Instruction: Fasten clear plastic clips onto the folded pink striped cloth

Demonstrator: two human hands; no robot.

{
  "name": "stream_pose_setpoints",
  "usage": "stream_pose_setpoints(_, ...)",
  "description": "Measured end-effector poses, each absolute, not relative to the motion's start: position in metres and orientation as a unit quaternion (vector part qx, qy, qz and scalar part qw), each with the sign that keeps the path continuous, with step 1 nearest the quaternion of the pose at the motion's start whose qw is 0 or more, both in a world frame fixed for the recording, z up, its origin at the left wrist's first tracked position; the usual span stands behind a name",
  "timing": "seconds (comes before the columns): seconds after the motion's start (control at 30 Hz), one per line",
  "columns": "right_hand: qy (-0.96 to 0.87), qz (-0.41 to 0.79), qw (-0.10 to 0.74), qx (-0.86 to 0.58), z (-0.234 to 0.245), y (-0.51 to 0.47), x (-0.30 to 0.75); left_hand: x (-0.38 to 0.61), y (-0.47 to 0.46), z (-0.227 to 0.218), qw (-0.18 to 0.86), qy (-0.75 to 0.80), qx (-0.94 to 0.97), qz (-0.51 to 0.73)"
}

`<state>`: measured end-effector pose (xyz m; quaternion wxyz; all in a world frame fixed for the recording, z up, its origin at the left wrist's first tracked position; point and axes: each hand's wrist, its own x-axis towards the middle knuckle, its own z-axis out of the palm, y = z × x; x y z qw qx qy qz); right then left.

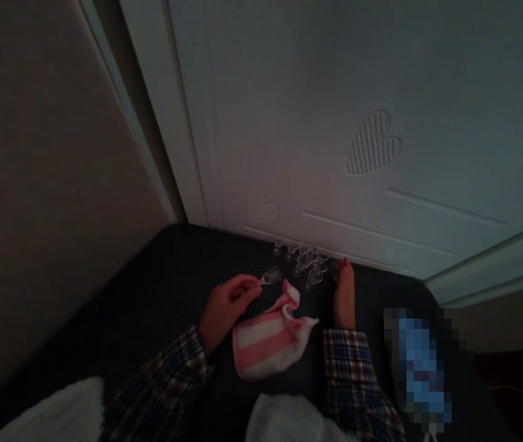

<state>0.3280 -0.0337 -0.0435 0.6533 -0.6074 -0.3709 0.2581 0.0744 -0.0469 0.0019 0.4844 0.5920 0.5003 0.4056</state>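
Left of the striped cloth point(259, 348), the left hand point(228, 302) pinches 1 clear glass point(272, 275) by the stem, its bowl near the cloth's far tip; beyond the cloth is a cluster of glasses point(302, 264). Right of the cloth is the right hand point(345, 291); its hold I cannot tell

Pale panel point(307, 132) with grooved hearts point(372, 147)

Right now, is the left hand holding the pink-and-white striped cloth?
No, the left hand holds a small clear glass, while the cloth lies on the dark tabletop.
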Motion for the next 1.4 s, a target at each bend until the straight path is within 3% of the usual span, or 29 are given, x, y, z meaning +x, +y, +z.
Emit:
stream_pose_setpoints(0.13,-0.393,0.280,0.592,-0.646,-0.043,-0.047,0.346,0.075,-0.047,0.002,0.485,0.501,0.593,0.403)
stream_pose_setpoints(0.37,-0.466,0.424,0.546,-0.552,-0.033,-0.050,0.332,0.074,-0.047,0.000,0.480,0.496,0.600,0.405)
stream_pose_setpoints(1.4,-0.476,0.453,0.550,-0.516,-0.040,-0.039,0.314,0.073,-0.047,0.000,0.481,0.493,0.601,0.405)
